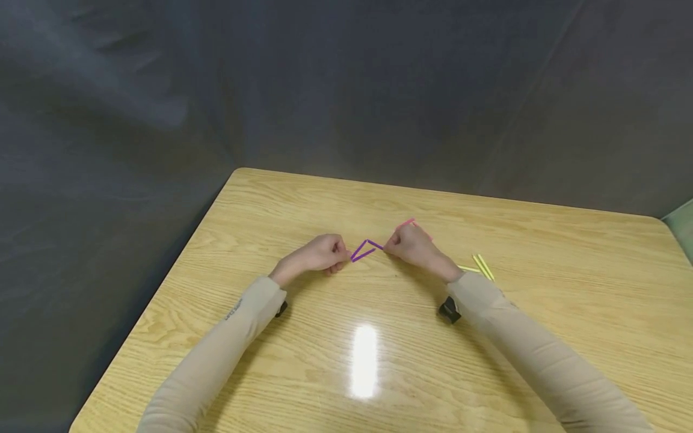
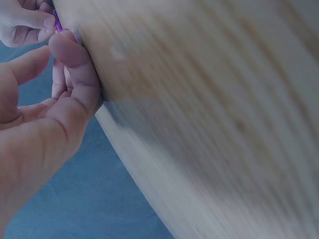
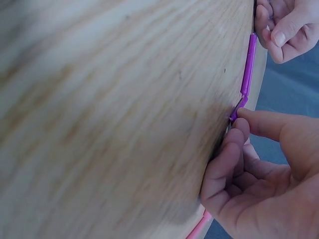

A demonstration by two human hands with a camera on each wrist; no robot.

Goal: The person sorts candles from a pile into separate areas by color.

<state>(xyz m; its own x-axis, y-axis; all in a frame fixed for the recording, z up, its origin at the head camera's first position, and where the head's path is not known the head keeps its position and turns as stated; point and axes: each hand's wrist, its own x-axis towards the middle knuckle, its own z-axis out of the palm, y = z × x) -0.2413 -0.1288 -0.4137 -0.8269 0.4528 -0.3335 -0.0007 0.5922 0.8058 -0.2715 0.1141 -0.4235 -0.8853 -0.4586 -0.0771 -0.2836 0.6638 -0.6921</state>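
Thin purple sticks lie end to end on the table in an angular outline; one purple stick (image 1: 363, 255) runs low and another purple stick (image 1: 359, 248) slants up from the same left corner. At that corner my left hand (image 1: 327, 254) rests a fingertip against the sticks, its other fingers loosely bent. My right hand (image 1: 412, 245) pinches a third purple stick (image 3: 238, 107) between thumb and fingertip, at the stick's right end. In the left wrist view, only a bit of purple stick (image 2: 57, 21) shows beyond the left fingertips.
Pink sticks (image 1: 405, 224) lie just behind the right hand, partly hidden by it. Several yellow sticks (image 1: 483, 267) are by the right wrist. The wooden table (image 1: 303, 355) has a dark curtain (image 1: 346, 96) behind it and along its left side.
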